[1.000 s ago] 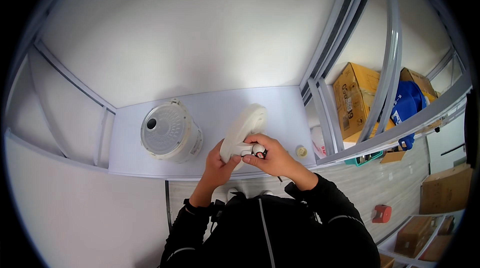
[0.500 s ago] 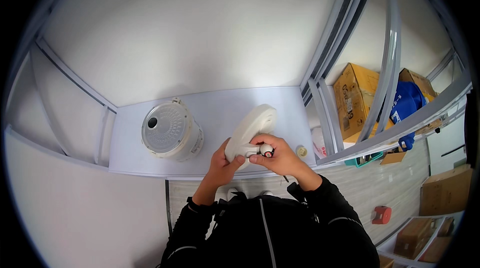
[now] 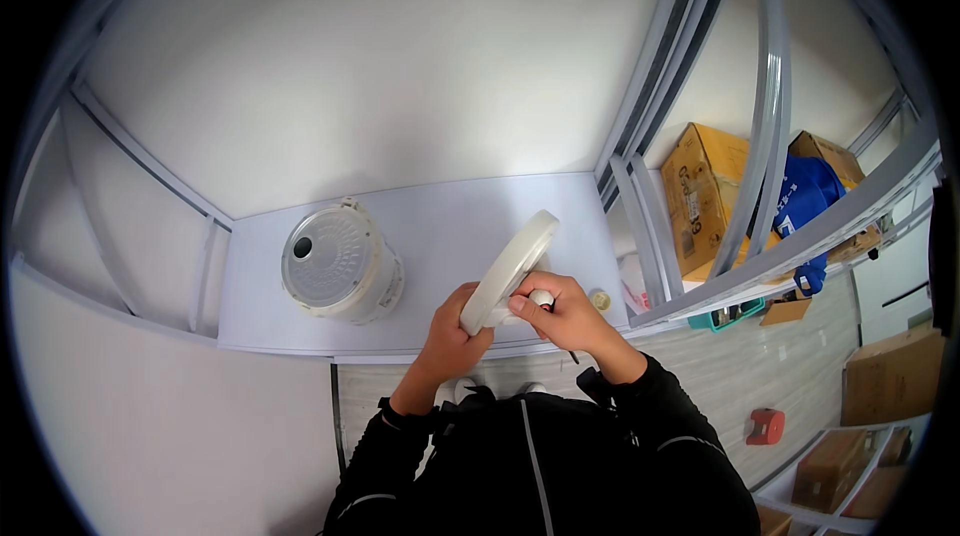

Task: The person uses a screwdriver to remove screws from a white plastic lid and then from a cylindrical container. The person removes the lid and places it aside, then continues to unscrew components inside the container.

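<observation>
A thick white disc-shaped part (image 3: 512,264), its kind unclear, is tilted nearly edge-on above the front of the bench. My left hand (image 3: 455,334) is closed around its lower left edge. Behind its right side, my right hand (image 3: 566,314) is closed on a small white rounded-end piece (image 3: 541,298) near the disc. A thin dark rod (image 3: 574,357) sticks out below that hand; whether it belongs to the rounded piece is hidden. To the left stands a white bucket-shaped container (image 3: 340,261) with a clear ridged lid and a dark round hole.
The pale bench (image 3: 450,226) meets a white wall behind. A small yellowish roll (image 3: 600,299) lies at its right. Metal uprights (image 3: 650,226) separate it from cardboard boxes (image 3: 705,196) and a blue bag (image 3: 808,191). A red stool (image 3: 766,427) stands on the floor.
The disc has turned from showing its broad face to nearly edge-on. My left thumb has shifted along its edge, and the rounded piece's red-and-dark end no longer shows.
</observation>
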A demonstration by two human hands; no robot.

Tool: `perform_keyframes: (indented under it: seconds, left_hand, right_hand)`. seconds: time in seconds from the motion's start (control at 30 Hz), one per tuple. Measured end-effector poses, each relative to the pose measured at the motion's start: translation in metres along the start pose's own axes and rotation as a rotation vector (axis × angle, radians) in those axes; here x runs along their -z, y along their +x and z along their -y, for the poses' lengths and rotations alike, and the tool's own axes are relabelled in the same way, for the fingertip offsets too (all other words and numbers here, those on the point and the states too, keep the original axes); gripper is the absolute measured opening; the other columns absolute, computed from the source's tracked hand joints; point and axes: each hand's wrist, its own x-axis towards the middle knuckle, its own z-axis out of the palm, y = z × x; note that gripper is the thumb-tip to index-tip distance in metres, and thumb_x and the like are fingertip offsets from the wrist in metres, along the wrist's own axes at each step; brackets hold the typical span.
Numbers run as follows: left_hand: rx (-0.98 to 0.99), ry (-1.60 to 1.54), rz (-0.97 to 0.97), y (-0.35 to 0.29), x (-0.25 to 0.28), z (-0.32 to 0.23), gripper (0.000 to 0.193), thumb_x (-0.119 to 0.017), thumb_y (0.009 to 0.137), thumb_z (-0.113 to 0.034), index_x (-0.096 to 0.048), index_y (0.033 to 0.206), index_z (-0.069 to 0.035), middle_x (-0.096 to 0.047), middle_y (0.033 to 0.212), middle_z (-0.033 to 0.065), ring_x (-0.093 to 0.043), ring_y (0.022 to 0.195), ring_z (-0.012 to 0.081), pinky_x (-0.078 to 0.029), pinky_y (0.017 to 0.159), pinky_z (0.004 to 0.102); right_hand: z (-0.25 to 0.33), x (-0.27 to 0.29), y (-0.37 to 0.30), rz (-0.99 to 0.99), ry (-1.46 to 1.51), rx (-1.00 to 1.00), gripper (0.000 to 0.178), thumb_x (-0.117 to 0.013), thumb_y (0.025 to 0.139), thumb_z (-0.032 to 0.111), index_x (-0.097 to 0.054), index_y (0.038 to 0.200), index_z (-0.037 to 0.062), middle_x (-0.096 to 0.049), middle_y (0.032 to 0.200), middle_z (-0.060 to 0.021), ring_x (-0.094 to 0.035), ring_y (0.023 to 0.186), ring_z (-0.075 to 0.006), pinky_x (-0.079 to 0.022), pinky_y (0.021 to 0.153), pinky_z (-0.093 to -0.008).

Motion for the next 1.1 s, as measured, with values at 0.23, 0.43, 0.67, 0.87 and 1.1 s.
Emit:
perform_keyframes:
  seconds: [0.23,0.43,0.67,0.87,1.1]
  left_hand:
    - [-0.032,0.062,0.03,-0.005,-0.005,0.0,0.046,-0.067,0.082,0.003,-0.067,0.128,0.001,-0.071,0.131,0.0201,-0.073,0.111,0.0365,-0.057,0.097,0.0427]
    - [-0.123,0.154,-0.074,-0.009,-0.005,0.001,0.044,-0.07,0.082,0.005,-0.067,0.125,0.0,-0.072,0.132,0.0204,-0.073,0.116,0.0401,-0.059,0.098,0.045]
    - [-0.46,0.277,-0.157,0.001,-0.005,-0.005,0.035,-0.074,0.085,0.004,-0.066,0.118,0.001,-0.073,0.125,0.0226,-0.075,0.109,0.0423,-0.06,0.092,0.0466]
    - [-0.314,0.197,-0.189,-0.006,-0.005,-0.011,0.043,-0.066,0.082,0.012,-0.069,0.124,0.002,-0.073,0.131,0.0221,-0.072,0.124,0.0418,-0.059,0.103,0.0468]
    - [-0.449,0.364,-0.328,0.004,0.008,-0.017,0.028,-0.073,0.082,0.006,-0.072,0.111,0.004,-0.075,0.121,0.0243,-0.075,0.104,0.0411,-0.06,0.09,0.043]
  right_hand:
    - [0.005,0.003,-0.002,-0.016,0.058,-0.136,0.027,-0.077,0.106,0.028,-0.071,0.095,0.0036,-0.06,0.066,0.001,-0.052,0.055,-0.007,-0.041,0.051,-0.0283]
    - [0.011,-0.004,-0.006,-0.067,0.082,-0.112,0.025,-0.078,0.105,0.027,-0.071,0.101,0.0033,-0.063,0.07,0.0,-0.054,0.055,-0.0072,-0.043,0.052,-0.0269]
    - [-0.017,-0.005,-0.001,-0.007,0.035,0.341,0.031,-0.091,0.093,0.017,-0.07,0.112,0.0053,-0.069,0.102,-0.004,-0.067,0.089,-0.0127,-0.054,0.077,-0.0293]
    - [-0.015,-0.007,-0.002,-0.004,-0.006,0.31,0.036,-0.095,0.088,0.015,-0.07,0.112,0.0057,-0.067,0.103,-0.0033,-0.064,0.092,-0.0129,-0.053,0.081,-0.0303]
    - [-0.018,-0.001,0.003,-0.011,-0.041,0.219,0.03,-0.091,0.092,0.015,-0.069,0.11,0.0046,-0.065,0.09,-0.0007,-0.061,0.083,-0.0119,-0.051,0.076,-0.0299]
